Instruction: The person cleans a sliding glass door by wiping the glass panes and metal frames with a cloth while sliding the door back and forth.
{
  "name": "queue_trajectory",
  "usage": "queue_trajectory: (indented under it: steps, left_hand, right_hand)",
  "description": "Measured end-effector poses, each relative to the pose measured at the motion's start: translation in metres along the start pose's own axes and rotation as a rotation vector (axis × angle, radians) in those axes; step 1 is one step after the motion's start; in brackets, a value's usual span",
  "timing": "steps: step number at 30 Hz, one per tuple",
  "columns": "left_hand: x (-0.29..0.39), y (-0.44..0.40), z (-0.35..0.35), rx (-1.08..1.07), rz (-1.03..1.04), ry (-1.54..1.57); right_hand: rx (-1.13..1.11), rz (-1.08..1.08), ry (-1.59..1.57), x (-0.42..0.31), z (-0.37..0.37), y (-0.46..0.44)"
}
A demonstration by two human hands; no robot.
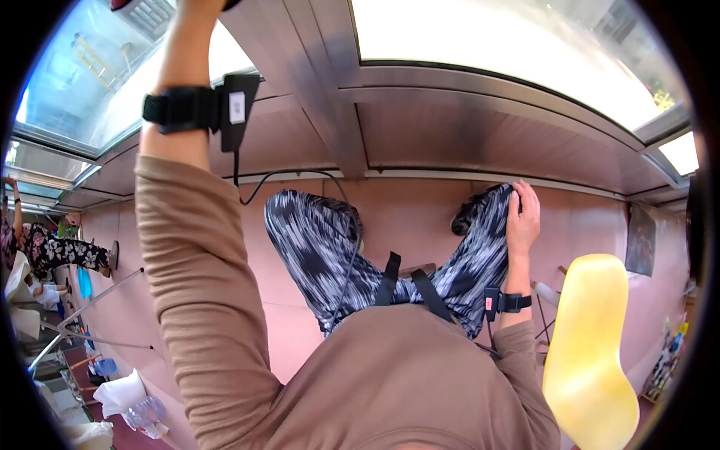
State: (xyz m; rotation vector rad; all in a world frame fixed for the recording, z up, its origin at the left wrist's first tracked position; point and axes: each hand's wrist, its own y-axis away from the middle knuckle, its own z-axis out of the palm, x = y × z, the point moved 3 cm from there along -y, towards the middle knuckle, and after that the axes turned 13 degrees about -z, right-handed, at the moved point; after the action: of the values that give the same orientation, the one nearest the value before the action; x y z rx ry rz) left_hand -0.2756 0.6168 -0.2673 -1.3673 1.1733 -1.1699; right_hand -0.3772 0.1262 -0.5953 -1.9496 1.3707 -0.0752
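Note:
My right hand (524, 218) lies on my knee, on the black-and-white patterned trousers (491, 232), fingers stretched out and holding nothing. A black band (513, 302) with a small box is on that wrist. My left arm (199, 247) reaches up along the window frame (315, 75). Its hand is beyond the top edge of the view, so its fingers and anything in them are hidden. Slivers of something dark and red (119, 3) show at the top edge beside that arm. A black strap (184, 109) with a cabled box sits on the left forearm.
A yellow chair (589, 345) stands at my right. Large window panes (510, 45) rise in front, above metal panels. Far left are another person in floral trousers (71, 247), a metal stand (90, 305), a white bag (122, 391) and a clear plastic bottle (146, 412).

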Motion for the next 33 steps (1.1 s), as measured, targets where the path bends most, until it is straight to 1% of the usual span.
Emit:
queue_trajectory:
  steps: [3, 5, 7, 8, 10, 11, 12, 13, 14, 15, 16, 17, 18, 19, 20, 21, 23, 25, 27, 28, 29, 30, 31, 32, 33]
  left_hand:
    - [0.013, 0.090, -0.014, 0.086, 0.002, 0.120]
    - [0.017, 0.136, -0.020, -0.103, 0.197, -0.053]
    - [0.013, 0.181, -0.015, -0.411, 0.191, -0.067]
    - [0.014, 0.205, -0.013, -0.439, -0.079, 0.146]
    - [0.018, 0.252, -0.013, -0.485, -0.319, 0.268]
    - [0.019, 0.270, -0.016, -0.500, -0.291, 0.172]
    - [0.022, 0.285, -0.018, -0.513, -0.343, 0.162]
    - [0.022, 0.296, -0.020, -0.523, -0.394, 0.144]
    - [0.022, 0.301, -0.024, -0.510, -0.390, 0.146]
    - [0.020, 0.308, -0.025, -0.566, -0.410, 0.115]
    - [0.020, 0.309, -0.025, -0.624, -0.428, 0.087]
    - [0.023, 0.301, -0.027, -0.614, -0.424, 0.095]
    - [0.024, 0.291, -0.029, -0.575, -0.458, 0.174]
    - [0.025, 0.281, -0.029, -0.538, -0.490, 0.252]
    - [0.024, 0.271, -0.025, -0.476, -0.391, 0.141]
    - [0.024, 0.252, -0.021, -0.470, -0.387, 0.147]
    - [0.029, 0.193, -0.020, -0.271, -0.228, 0.127]
    - [0.018, 0.141, -0.008, -0.099, -0.177, 0.147]
    - [0.025, 0.081, -0.014, -0.021, -0.100, 0.055]
    - [0.016, 0.060, -0.006, 0.033, -0.097, -0.008]
    - [0.006, 0.033, 0.000, 0.041, -0.109, -0.071]
    - [-0.003, 0.007, 0.007, 0.050, -0.121, -0.134]
    - [-0.009, -0.027, 0.009, 0.014, -0.146, -0.200]
    - [-0.015, -0.057, 0.013, 0.033, -0.151, -0.226]
    - [-0.022, -0.088, 0.016, 0.053, -0.155, -0.260]
  right_hand:
    - [0.014, -0.007, -0.013, 0.002, 0.003, -0.001]
    - [0.039, -0.003, 0.010, 0.001, 0.002, -0.001]
    - [0.033, 0.001, 0.035, 0.000, 0.000, -0.003]
    - [0.039, -0.018, 0.036, 0.001, 0.000, -0.003]
    - [0.026, -0.005, 0.025, 0.003, -0.001, -0.002]
    - [0.006, -0.003, 0.007, 0.004, -0.002, 0.000]
    - [0.019, 0.000, 0.017, 0.007, -0.005, 0.002]
    - [-0.015, -0.021, 0.003, 0.007, -0.005, 0.005]
    - [-0.048, -0.046, -0.015, 0.004, -0.006, 0.007]
    - [-0.037, -0.052, -0.015, 0.001, -0.011, 0.011]
    - [-0.075, -0.085, -0.017, -0.006, -0.018, 0.017]
    - [-0.115, -0.116, -0.017, -0.012, -0.028, 0.023]
    - [-0.195, -0.119, -0.070, -0.014, -0.039, 0.029]
    - [-0.183, -0.119, -0.066, -0.010, -0.051, 0.038]
    - [-0.167, -0.080, -0.042, -0.003, -0.064, 0.049]
    - [-0.152, -0.043, -0.018, 0.007, -0.077, 0.058]
    - [-0.104, 0.008, 0.189, 0.036, -0.117, 0.074]
    - [-0.048, 0.154, 0.353, 0.086, -0.154, 0.103]
    - [-0.037, 0.201, 0.562, 0.136, -0.194, 0.133]
    - [-0.049, 0.277, 0.626, 0.166, -0.212, 0.153]
    - [-0.063, 0.353, 0.690, 0.190, -0.227, 0.171]
    - [-0.105, 0.475, 0.724, 0.207, -0.241, 0.185]
    - [-0.149, 0.597, 0.753, 0.219, -0.252, 0.196]
    - [-0.152, 0.593, 0.747, 0.225, -0.259, 0.201]
    - [-0.192, 0.663, 0.730, 0.231, -0.262, 0.206]
